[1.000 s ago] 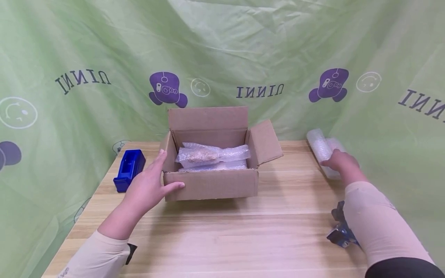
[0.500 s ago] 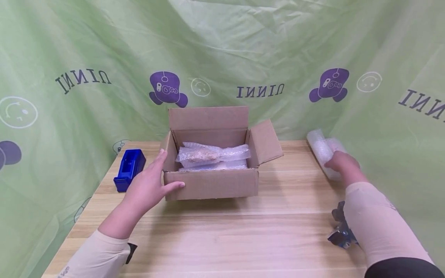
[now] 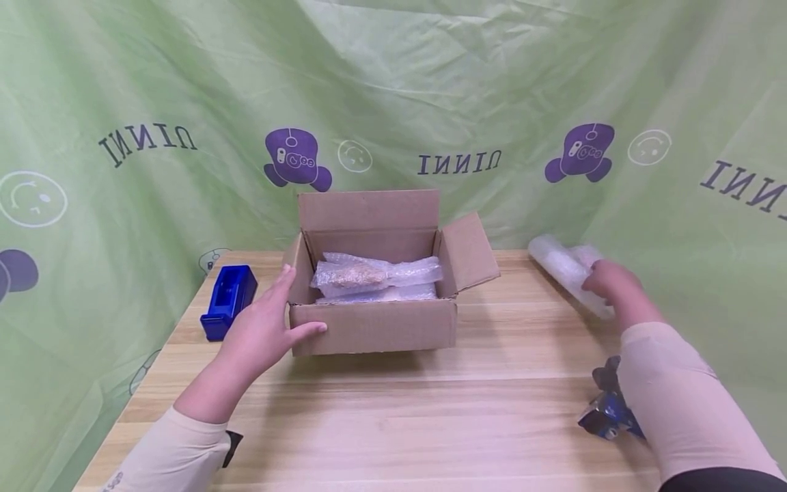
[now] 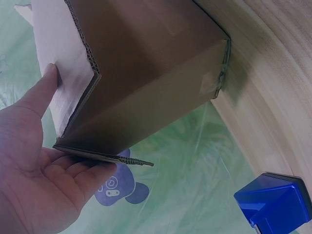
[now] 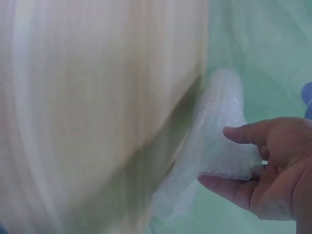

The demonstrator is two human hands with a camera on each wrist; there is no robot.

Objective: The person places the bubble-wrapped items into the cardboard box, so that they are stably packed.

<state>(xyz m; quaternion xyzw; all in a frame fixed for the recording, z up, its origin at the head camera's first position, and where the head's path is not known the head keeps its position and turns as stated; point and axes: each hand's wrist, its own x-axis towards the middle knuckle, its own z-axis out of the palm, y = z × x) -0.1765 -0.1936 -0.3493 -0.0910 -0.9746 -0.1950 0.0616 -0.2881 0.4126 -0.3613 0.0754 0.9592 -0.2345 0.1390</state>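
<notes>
An open cardboard box point(image 3: 372, 328) stands mid-table with its back and right flaps raised. Inside it lies a bubble-wrapped bundle point(image 3: 356, 275) above more bubble wrap. My left hand point(image 3: 258, 335) grips the box's left front corner. In the left wrist view the thumb lies on a white-lined flap point(image 4: 61, 39), and the fingers are under another flap point(image 4: 97, 155). At the far right, my right hand point(image 3: 619, 292) holds a roll of clear bubble wrap point(image 3: 562, 266). The right wrist view has that hand's thumb and fingers around the bubble wrap's near end, some fingers partly hidden.
Left of the box sits a blue tape dispenser point(image 3: 229, 301). A blue-and-black object with a shiny part point(image 3: 605, 413) lies beside my right forearm, partly covered by it. Green printed fabric point(image 3: 393, 82) hangs behind and around the wooden table point(image 3: 393, 424).
The bubble wrap has swung, its far end shifting left and slightly down. My right hand and forearm have moved a little to the right. The left hand and box have stayed put.
</notes>
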